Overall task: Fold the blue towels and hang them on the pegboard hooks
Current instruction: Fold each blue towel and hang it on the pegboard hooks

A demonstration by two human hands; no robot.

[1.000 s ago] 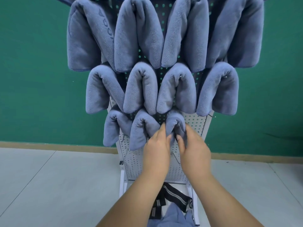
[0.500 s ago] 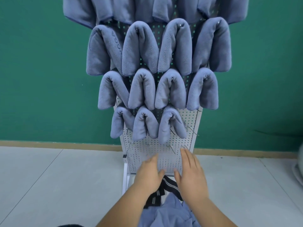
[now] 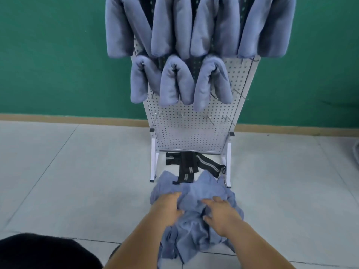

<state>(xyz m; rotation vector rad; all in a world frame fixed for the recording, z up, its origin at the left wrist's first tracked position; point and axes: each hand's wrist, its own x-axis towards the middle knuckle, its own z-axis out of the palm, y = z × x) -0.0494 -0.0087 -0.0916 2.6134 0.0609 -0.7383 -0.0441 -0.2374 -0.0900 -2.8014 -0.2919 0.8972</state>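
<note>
A crumpled pile of blue towels (image 3: pixel 194 239) lies on the tiled floor in front of the white pegboard (image 3: pixel 190 131). My left hand (image 3: pixel 169 207) is on the pile's left side, its fingertips tucked into a fold and the thumb below it, pinching the cloth. My right hand (image 3: pixel 221 215) rests on the pile's right side with spread fingers. Folded blue towels (image 3: pixel 211 82) hang in rows over the board's upper hooks. The lowest hung row has three towels. Bare metal hooks (image 3: pixel 208 119) stick out of the board below them.
Black straps with grey stripes (image 3: pixel 194 167) lie under the board between its white legs (image 3: pixel 153 162). A green wall (image 3: pixel 58 65) stands behind the rack. A dark rounded shape (image 3: pixel 38 251) fills the bottom left corner.
Both hands have dropped from the lowest hung towel down to the pile on the floor. The view has tilted downward with them.
</note>
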